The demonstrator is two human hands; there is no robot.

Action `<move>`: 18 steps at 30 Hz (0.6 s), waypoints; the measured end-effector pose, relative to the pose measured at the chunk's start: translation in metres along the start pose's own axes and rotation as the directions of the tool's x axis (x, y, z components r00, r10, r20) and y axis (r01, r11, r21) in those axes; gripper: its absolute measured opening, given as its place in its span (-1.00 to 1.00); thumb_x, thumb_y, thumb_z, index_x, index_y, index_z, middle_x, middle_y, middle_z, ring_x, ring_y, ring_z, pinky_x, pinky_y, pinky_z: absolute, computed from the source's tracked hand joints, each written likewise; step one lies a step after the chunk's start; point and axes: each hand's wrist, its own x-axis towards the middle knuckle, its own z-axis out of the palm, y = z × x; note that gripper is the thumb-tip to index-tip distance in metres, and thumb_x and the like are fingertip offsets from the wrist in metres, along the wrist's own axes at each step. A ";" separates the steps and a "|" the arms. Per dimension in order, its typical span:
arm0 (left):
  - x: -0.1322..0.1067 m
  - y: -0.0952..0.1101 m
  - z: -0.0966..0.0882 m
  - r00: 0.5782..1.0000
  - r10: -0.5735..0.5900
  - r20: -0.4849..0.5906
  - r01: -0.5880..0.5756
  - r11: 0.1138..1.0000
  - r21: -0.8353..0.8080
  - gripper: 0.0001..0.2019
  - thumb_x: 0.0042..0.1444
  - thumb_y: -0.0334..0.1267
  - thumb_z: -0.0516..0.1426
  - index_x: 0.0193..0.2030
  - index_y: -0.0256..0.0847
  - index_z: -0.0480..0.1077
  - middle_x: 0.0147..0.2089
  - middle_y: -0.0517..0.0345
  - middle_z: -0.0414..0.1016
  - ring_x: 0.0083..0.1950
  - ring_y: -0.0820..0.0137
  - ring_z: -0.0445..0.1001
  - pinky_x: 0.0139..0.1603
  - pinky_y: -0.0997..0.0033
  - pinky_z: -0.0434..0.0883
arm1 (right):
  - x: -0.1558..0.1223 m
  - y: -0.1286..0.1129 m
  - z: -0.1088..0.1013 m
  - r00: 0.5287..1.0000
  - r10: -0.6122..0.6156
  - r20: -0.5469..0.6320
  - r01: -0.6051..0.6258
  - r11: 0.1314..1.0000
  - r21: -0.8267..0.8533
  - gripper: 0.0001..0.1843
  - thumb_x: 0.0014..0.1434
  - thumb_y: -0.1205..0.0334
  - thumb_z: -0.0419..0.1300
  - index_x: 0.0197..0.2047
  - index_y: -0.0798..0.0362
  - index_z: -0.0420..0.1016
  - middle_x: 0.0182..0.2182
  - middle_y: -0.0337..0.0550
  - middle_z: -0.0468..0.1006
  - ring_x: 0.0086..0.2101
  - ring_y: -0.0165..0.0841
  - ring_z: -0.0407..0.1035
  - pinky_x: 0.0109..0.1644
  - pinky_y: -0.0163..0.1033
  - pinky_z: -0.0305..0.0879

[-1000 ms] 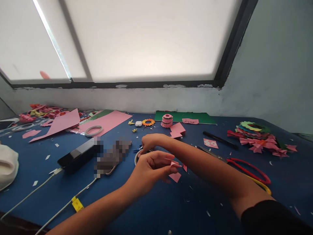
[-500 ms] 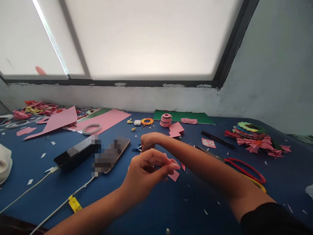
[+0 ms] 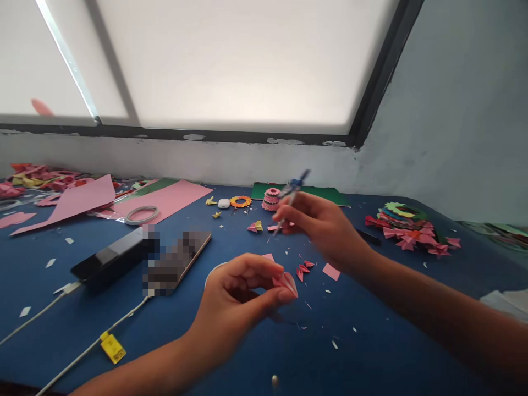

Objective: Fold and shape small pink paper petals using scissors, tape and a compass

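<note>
My left hand (image 3: 241, 300) pinches a small folded pink paper piece (image 3: 289, 284) between thumb and fingertips, low over the blue table. Further right and higher, my right hand (image 3: 313, 217) grips a blue and silver drawing compass (image 3: 293, 190), slightly blurred. Its blue end points up and its thin end slants down toward the table. Just right of the left hand lie small folded pink pieces (image 3: 303, 271) and a pink paper square (image 3: 331, 271). A pink and yellow folded piece (image 3: 255, 226) lies further back.
A phone (image 3: 187, 258) and a black device (image 3: 111, 254) with white cables lie at left. Behind them are pink sheets (image 3: 177, 201) and a tape roll (image 3: 142, 215). Stacked paper rings (image 3: 271, 199) stand at the back; a coloured paper pile (image 3: 408, 228) sits right.
My right hand has come from behind the left hand out to the right and up, now with the compass in it. The left hand keeps the pink piece. The view has shifted slightly right.
</note>
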 end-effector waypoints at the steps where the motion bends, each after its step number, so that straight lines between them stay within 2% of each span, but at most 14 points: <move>1: 0.000 -0.001 0.000 1.000 -0.011 -0.009 0.011 1.000 -0.020 -0.86 -0.09 -0.40 0.30 -0.34 -0.16 0.50 -0.47 0.26 0.56 -0.44 0.50 0.50 -0.52 0.64 0.50 | -0.020 0.000 -0.005 0.994 -0.034 -0.107 0.041 0.997 0.066 -0.86 0.18 0.13 0.14 -0.31 0.02 0.40 -0.35 -0.26 0.55 -0.32 -0.45 0.48 -0.21 -0.32 0.47; 3: 0.002 -0.004 0.001 0.999 -0.043 -0.024 0.042 0.998 -0.048 -0.84 -0.09 -0.39 0.31 -0.31 -0.15 0.53 -0.47 0.25 0.56 -0.44 0.50 0.51 -0.51 0.65 0.50 | -0.056 0.003 -0.009 0.958 -0.085 -0.275 0.127 0.982 0.142 -0.91 0.15 0.13 0.18 -0.32 -0.06 0.43 -0.39 -0.31 0.58 -0.34 -0.44 0.51 -0.27 -0.34 0.50; 5: 0.004 -0.008 0.002 0.995 -0.092 -0.030 0.091 0.995 -0.050 -0.85 -0.08 -0.37 0.31 -0.30 -0.15 0.56 -0.46 0.22 0.56 -0.42 0.50 0.51 -0.50 0.66 0.50 | -0.084 0.007 -0.006 0.903 -0.109 -0.417 0.182 0.973 0.141 -0.92 0.11 0.12 0.22 -0.37 -0.09 0.46 -0.43 -0.30 0.60 -0.38 -0.39 0.53 -0.34 -0.33 0.53; 7: 0.005 -0.012 0.004 0.988 -0.147 -0.039 0.145 0.989 -0.036 -0.85 -0.08 -0.35 0.31 -0.30 -0.15 0.58 -0.44 0.20 0.57 -0.40 0.49 0.52 -0.48 0.66 0.49 | -0.102 0.010 -0.001 0.857 -0.138 -0.496 0.229 0.965 0.127 -0.96 0.09 0.17 0.25 -0.37 -0.11 0.45 -0.46 -0.32 0.61 -0.40 -0.36 0.55 -0.37 -0.34 0.55; 9: 0.005 -0.016 0.005 0.982 -0.188 -0.036 0.187 0.982 -0.019 -0.86 -0.08 -0.33 0.32 -0.31 -0.15 0.59 -0.44 0.18 0.58 -0.38 0.48 0.53 -0.47 0.66 0.49 | -0.111 0.011 0.005 0.835 -0.183 -0.519 0.259 0.963 0.077 -0.92 0.10 0.26 0.25 -0.37 -0.12 0.41 -0.45 -0.34 0.62 -0.39 -0.35 0.55 -0.35 -0.34 0.55; 13: 0.003 -0.022 0.006 0.975 -0.218 -0.029 0.218 0.976 -0.018 -0.86 -0.10 -0.32 0.33 -0.32 -0.14 0.60 -0.44 0.17 0.59 -0.38 0.45 0.54 -0.48 0.64 0.49 | -0.115 0.010 0.011 0.840 -0.263 -0.474 0.268 0.962 -0.059 -0.84 0.10 0.36 0.22 -0.40 -0.09 0.33 -0.44 -0.37 0.63 -0.43 -0.36 0.55 -0.36 -0.34 0.55; 18: 0.004 -0.024 0.006 0.978 -0.203 -0.050 0.203 0.979 -0.015 -0.86 -0.13 -0.32 0.34 -0.34 -0.14 0.60 -0.46 0.17 0.57 -0.41 0.46 0.52 -0.48 0.63 0.50 | -0.115 0.011 0.014 0.843 -0.242 -0.480 0.220 0.970 -0.103 -0.83 0.08 0.34 0.23 -0.46 -0.06 0.34 -0.47 -0.40 0.63 -0.52 -0.41 0.53 -0.42 -0.42 0.53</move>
